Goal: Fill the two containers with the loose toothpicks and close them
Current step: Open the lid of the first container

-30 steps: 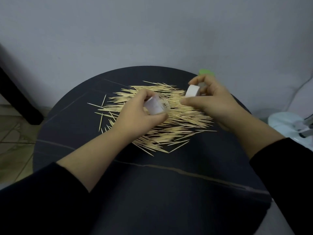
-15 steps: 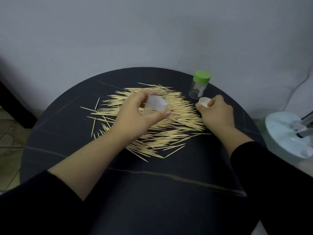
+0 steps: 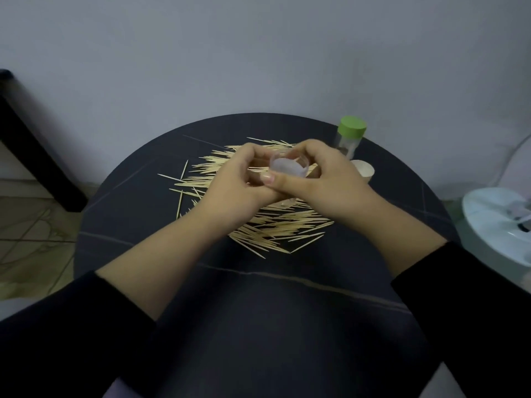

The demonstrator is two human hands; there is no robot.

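While our left hand and right hand both curl their fingers around the uncapped clear container, we judge filling is only starting; next we gather toothpicks lengthwise.

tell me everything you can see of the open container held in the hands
The open container is a small clear plastic jar with no lid. Its round mouth tilts toward the camera and looks whitish inside; no toothpicks show in it. The left hand and right hand both grip its sides, holding it above the toothpick pile on the dark table. Its base peeks out below the hands.
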